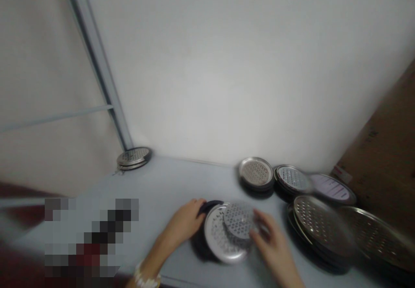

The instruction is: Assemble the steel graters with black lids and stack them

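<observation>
In front of me on the grey table (181, 180) lies a round metal grater (215, 232) with raised holes and a bright rim, over a black base. My left hand (189, 219), a beaded bracelet on its wrist, grips the black edge at the upper left. With thumb and fingers my right hand (270, 238) pinches the right edge of a smaller perforated grater disc (239, 220). That disc is tilted and overlaps the upper right of the round grater. Blur hides whether the two touch.
Stacked round graters (256, 172) stand against the wall, with another stack (293, 178) beside it. Larger graters (324, 225) fill the right side, near a brown cardboard surface (385, 150). A small stack (133, 157) sits at the far left corner. The lower left is pixelated.
</observation>
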### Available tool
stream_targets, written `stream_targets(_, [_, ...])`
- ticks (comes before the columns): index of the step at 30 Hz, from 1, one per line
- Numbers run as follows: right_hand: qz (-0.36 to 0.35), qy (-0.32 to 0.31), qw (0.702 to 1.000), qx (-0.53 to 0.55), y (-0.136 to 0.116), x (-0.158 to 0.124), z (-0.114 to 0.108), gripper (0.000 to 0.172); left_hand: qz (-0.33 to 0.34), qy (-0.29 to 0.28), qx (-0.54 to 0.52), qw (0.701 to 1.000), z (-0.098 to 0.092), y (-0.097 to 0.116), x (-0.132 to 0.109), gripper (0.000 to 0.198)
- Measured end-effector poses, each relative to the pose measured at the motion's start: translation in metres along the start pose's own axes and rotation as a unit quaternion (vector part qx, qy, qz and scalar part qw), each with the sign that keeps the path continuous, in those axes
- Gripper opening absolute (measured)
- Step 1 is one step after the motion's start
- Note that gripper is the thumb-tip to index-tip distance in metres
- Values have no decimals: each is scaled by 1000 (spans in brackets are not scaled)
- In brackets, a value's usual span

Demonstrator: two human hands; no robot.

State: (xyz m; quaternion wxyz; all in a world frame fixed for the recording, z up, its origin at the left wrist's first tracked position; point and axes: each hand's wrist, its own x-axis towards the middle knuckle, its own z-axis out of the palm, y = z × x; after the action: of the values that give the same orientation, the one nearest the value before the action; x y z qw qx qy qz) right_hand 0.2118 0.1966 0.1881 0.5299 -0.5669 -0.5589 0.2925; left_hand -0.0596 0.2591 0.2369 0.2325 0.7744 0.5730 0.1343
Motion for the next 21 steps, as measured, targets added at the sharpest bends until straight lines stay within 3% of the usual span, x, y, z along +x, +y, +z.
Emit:
stream_targets(7, [4,40,999,-30,2,8,-23,44,-46,24,76,996,-6,-22,8,41])
stream_targets(14, [-32,60,995,-72,-3,8,-28,44,-77,52,95,991,-18,-49,11,44])
stream_targets(18, [-28,70,996,-49,-6,7,-23,45,-81,52,68,993,-23,-49,9,45])
stream_targets(21, [8,74,997,3,-7,4,-17,46,-49,65,56,995,-23,-40,7,46])
